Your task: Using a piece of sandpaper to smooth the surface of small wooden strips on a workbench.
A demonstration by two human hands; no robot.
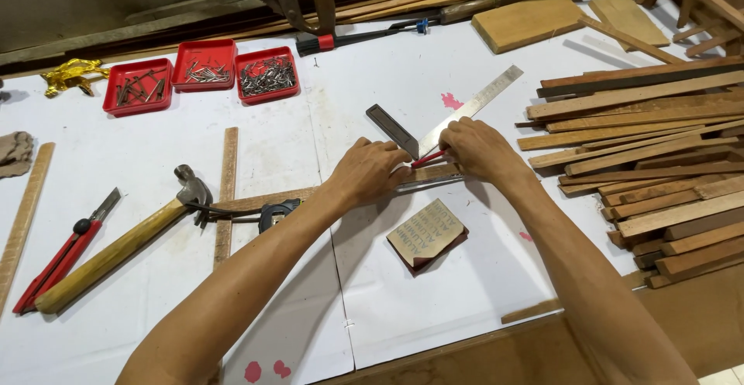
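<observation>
Resting nearest, small block [427, 234] at 6 o'clock of the hands. Left hand [370, 171] pressed flat, clamping try square [443, 125] onto wood strip [263, 197] at centre of table [147, 315]. Right hand [480, 148] gripping red pencil [428, 158]. Hammer [116, 249] at 9 o'clock; nail trays [203, 72] at 11. Risk: square slipping under loosened pressure, skewing the line.
</observation>
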